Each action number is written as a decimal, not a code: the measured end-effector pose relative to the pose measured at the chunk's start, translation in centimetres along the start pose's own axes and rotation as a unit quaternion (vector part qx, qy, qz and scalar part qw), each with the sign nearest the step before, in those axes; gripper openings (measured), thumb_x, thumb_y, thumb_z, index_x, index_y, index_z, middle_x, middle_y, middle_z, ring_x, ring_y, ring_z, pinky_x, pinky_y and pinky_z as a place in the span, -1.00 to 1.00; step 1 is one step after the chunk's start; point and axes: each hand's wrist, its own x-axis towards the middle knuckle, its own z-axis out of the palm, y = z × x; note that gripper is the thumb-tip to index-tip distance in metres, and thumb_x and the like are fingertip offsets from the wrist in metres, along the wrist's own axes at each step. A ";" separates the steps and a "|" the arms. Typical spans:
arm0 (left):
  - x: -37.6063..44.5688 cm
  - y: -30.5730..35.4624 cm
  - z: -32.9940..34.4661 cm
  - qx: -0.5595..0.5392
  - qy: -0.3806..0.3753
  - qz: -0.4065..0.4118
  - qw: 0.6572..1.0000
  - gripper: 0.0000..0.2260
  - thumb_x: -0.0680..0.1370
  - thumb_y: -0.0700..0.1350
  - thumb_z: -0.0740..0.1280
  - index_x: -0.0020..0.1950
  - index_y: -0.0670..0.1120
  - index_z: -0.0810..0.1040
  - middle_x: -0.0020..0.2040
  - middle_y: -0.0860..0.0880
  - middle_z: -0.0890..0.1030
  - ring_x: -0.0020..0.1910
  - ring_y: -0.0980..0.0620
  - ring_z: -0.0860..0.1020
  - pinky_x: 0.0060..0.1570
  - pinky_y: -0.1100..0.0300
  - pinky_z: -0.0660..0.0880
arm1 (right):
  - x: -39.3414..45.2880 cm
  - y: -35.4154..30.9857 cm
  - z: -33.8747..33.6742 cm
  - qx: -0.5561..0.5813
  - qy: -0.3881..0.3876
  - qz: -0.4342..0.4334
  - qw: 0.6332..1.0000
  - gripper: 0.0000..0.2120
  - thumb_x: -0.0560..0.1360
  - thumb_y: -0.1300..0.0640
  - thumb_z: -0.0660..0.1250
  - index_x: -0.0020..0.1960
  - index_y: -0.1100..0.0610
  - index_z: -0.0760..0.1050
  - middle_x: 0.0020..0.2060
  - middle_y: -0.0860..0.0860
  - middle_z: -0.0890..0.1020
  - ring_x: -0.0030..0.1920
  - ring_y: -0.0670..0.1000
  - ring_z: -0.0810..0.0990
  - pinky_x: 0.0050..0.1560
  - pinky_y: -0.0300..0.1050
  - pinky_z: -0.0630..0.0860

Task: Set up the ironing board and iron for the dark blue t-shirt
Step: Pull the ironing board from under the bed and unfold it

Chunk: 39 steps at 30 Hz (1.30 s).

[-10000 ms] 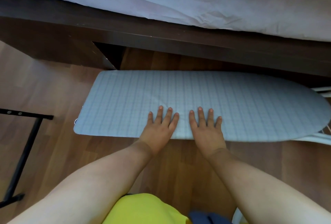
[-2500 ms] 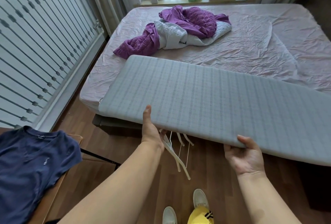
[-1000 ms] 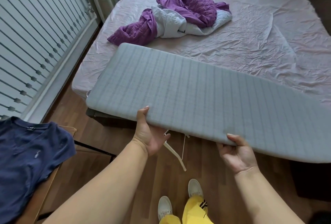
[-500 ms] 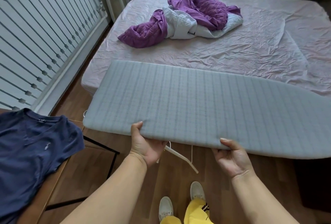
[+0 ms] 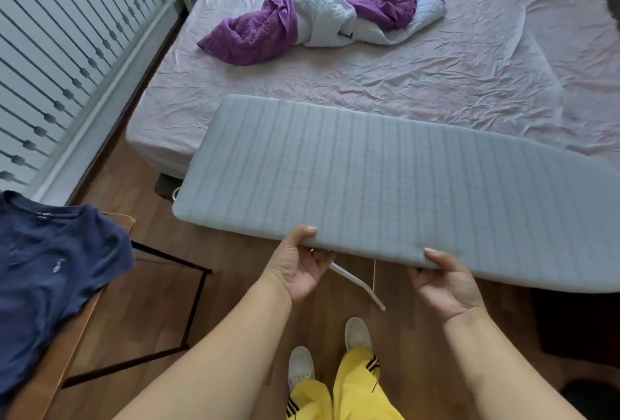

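Board [image 5: 385, 191]: grey grid cover, held level above the floor [image 5: 161, 288] at the foot of the bed [image 5: 419, 77], its far edge over the mattress. Left hand [image 5: 297, 267]: grip closed on the board's near edge, thumb on top, fingers underneath. Right hand [image 5: 444, 280]: same grip on the near edge, further right. White leg [image 5: 357, 283]: hangs below the board between the hands. T-shirt [image 5: 50, 272]: dark blue, spread on a wooden surface [image 5: 72, 339] at left, well apart from the board. Quilt [image 5: 335, 6]: purple and white, crumpled on the bed. Shoes [image 5: 358, 334]: white, on the floor under yellow trousers [image 5: 349, 392].
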 end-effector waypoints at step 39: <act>1.5 -3.6 -0.2 0.003 0.109 -0.039 0.993 -0.72 0.50 -0.53 0.13 -0.23 -0.20 0.45 -0.30 -0.17 0.60 -0.12 -0.10 0.60 0.09 -0.05 0.60 | 1.6 -0.5 -7.4 0.004 0.052 0.023 0.998 -0.45 0.39 0.43 0.28 0.36 0.18 0.41 0.11 0.14 0.68 0.08 0.11 0.70 0.03 0.06 0.65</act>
